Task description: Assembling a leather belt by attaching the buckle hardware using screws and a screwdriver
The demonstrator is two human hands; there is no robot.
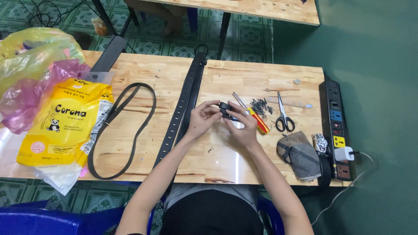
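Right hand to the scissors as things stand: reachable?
Probably yes. The scissors lie flat on the table just right of the right hand, with only the red-handled tool between. But that hand is pinching a small black part with the left hand.

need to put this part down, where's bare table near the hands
Bare wood lies below the hands, between the long belt and the grey pouch, down to the table front edge. Another patch sits above the hands, left of the screws. It is crowded to the right: screwdriver, scissors, power strip.
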